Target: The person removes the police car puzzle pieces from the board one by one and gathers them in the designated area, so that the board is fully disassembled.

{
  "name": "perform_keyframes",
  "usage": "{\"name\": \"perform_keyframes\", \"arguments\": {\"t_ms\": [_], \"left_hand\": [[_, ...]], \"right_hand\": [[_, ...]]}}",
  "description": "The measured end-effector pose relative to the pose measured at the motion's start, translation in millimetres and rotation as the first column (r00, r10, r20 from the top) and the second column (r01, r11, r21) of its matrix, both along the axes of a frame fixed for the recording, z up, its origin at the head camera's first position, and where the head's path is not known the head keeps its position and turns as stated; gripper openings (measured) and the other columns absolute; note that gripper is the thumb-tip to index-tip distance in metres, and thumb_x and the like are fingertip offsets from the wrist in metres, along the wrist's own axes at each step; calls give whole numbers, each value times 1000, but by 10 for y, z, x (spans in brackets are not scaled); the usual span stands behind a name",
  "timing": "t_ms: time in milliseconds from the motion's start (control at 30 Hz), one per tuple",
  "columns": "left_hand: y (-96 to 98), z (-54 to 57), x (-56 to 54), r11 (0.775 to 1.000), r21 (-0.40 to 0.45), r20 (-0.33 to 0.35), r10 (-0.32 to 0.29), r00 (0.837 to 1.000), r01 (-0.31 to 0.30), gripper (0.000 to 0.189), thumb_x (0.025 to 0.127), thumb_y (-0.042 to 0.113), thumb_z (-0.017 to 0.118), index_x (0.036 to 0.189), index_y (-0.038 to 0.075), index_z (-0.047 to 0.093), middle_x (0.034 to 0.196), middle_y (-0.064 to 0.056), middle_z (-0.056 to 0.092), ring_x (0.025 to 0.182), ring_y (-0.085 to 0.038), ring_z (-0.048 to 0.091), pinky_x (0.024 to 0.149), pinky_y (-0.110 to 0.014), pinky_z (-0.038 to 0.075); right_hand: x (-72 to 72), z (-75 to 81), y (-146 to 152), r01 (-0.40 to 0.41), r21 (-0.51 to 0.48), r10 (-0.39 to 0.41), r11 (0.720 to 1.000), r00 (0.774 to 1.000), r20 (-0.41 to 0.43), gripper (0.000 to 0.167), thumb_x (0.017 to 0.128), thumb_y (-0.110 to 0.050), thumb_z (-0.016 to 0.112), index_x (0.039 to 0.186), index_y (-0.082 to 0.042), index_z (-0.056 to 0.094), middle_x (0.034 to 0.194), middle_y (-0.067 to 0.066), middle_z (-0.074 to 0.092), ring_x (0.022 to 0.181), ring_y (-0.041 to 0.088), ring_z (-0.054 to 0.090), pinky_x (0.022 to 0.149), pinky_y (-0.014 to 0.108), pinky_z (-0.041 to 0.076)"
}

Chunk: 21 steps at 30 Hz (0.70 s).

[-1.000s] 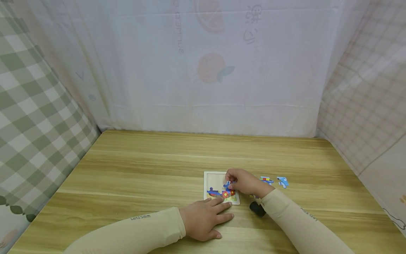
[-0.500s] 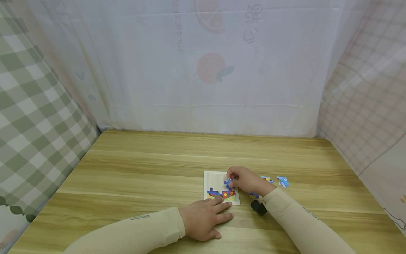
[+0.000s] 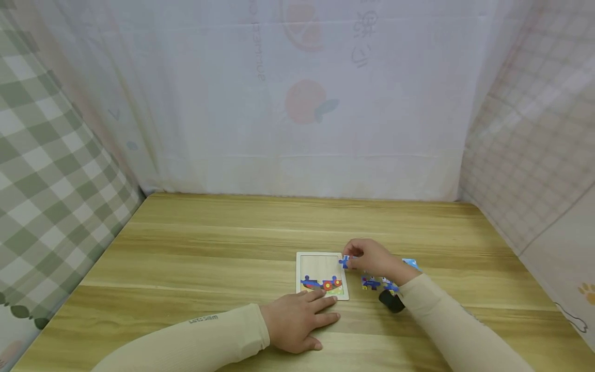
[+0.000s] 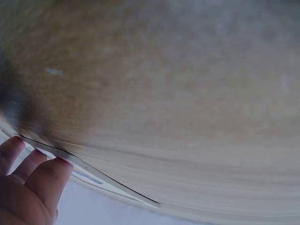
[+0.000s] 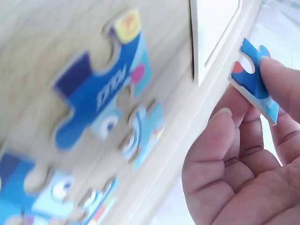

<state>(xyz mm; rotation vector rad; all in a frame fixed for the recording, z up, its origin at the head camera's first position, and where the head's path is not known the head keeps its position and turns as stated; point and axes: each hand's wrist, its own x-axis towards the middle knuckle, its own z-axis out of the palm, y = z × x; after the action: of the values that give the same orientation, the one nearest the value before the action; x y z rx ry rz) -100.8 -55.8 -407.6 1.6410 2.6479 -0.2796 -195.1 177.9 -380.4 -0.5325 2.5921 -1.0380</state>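
A square puzzle tray (image 3: 298,268) with a pale rim lies mid-table in the head view. Fitted pieces (image 3: 321,284) fill its lower part, showing a blue and red vehicle. My left hand (image 3: 299,321) lies with spread, straight fingers on the near rim; in the left wrist view its fingertips (image 4: 63,164) touch the tray's edge. Just beyond the tray's upper right side, my right hand (image 3: 374,259) pinches a blue jigsaw piece (image 5: 258,82) between thumb and fingers. That piece has a light-blue edge and a small red patch.
Loose jigsaw pieces (image 3: 370,282) lie right of the tray, partly under the right forearm. One of them, a blue piece (image 5: 101,89) with white letters, shows large in the right wrist view. A black cylinder (image 3: 392,301) sits at the right wrist. Pale curtains (image 3: 223,129) border the table.
My right hand has moved right and slightly away with the pinched jigsaw piece, from over the tray to beyond its right rim. The left hand has stayed on the near rim.
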Motion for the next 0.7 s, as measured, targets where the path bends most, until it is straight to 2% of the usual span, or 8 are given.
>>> {"name": "perform_keyframes", "arguments": {"t_ms": [367, 700], "left_hand": [[-1, -11, 4, 1000, -3, 16, 15, 1000, -14, 59, 96, 57, 44, 148, 28, 40, 153, 2, 36, 139, -21, 35, 107, -28, 36], [16, -21, 24, 999, -26, -6, 23, 1000, -24, 60, 96, 57, 43, 149, 29, 39, 154, 2, 34, 140, -21, 34, 107, -29, 37]], "right_hand": [[44, 101, 310, 78, -12, -77, 997, 997, 27, 9, 89, -6, 63, 97, -2, 65, 86, 4, 58, 79, 18, 50, 69, 32, 44], [76, 107, 618, 116, -20, -115, 993, 992, 54, 11, 90, -6, 64, 98, 1, 64, 86, 4, 56, 79, 18, 48, 67, 30, 44]]}}
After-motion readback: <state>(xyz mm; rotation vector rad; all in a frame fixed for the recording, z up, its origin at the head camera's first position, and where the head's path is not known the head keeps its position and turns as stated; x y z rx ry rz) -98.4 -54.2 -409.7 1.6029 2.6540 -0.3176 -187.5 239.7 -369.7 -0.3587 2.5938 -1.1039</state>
